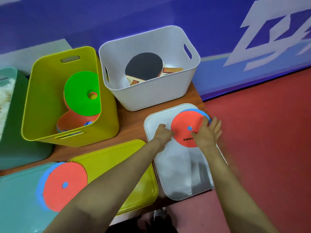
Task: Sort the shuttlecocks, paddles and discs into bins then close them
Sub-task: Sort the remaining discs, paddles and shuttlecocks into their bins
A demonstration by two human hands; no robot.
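Wooden table (133, 125) pushed up against a blue wall (151, 14), red floor (260, 132) on the right. The orange disc (185, 125) sits on a blue disc (199, 111) on top of the white lid (178, 174). Left hand (162, 134) has its fingers curled, pinching the disc's left edge; right hand (207, 134) lies flat on its right side, fingers spread. The yellow bin (42, 98) already has a green disc (79, 93) and some orange ones, and the white bin (151, 96) holds the paddles (144, 66). A second orange disc (67, 182) rests on the teal lid (16, 199), just beside the yellow lid (117, 158)

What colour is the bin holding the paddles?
The bin is white; the head view shows it best.
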